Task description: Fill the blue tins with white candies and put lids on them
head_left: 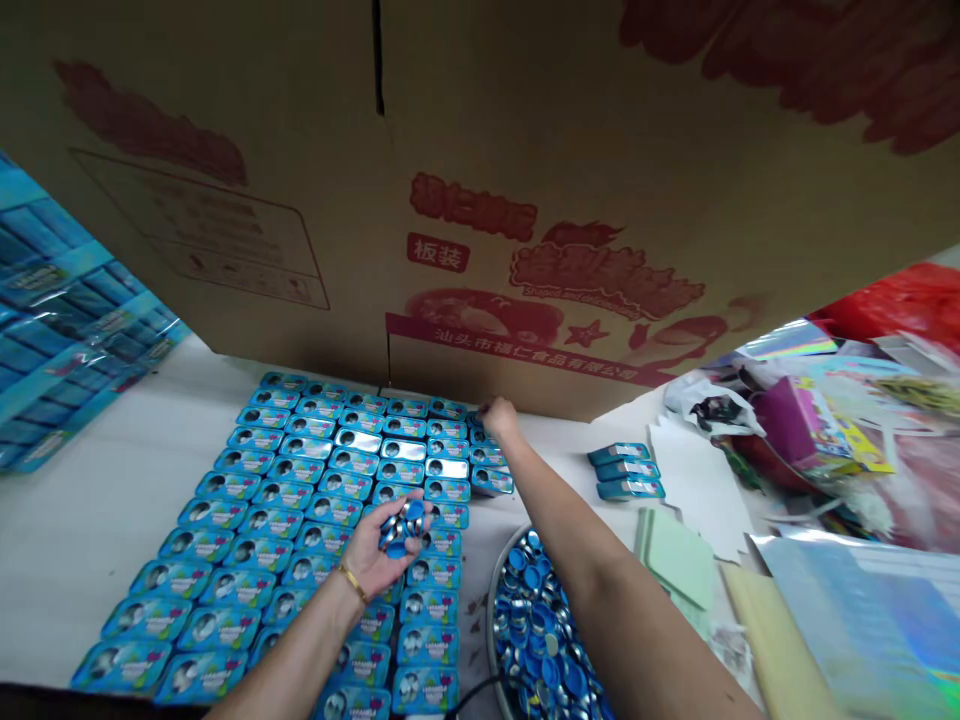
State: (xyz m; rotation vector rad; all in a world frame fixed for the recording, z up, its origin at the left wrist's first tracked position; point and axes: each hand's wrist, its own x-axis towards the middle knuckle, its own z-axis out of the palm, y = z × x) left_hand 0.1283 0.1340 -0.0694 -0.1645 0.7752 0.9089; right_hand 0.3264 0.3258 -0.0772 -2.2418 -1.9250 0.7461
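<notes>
Right forearm [600, 575] overlaps bowl [492, 610]. Left grip [375, 552] cups blue caps [405, 528]; right grip [498, 418] at back tins [447, 408], can't tell how wide.

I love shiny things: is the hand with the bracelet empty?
No, that left hand cups a pile of small blue and silver caps.

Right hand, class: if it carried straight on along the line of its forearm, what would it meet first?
Probably the printed cardboard box, which stands just ahead of the right hand, though if it is low enough it may brush the blue tins first; depth is unclear.
</notes>
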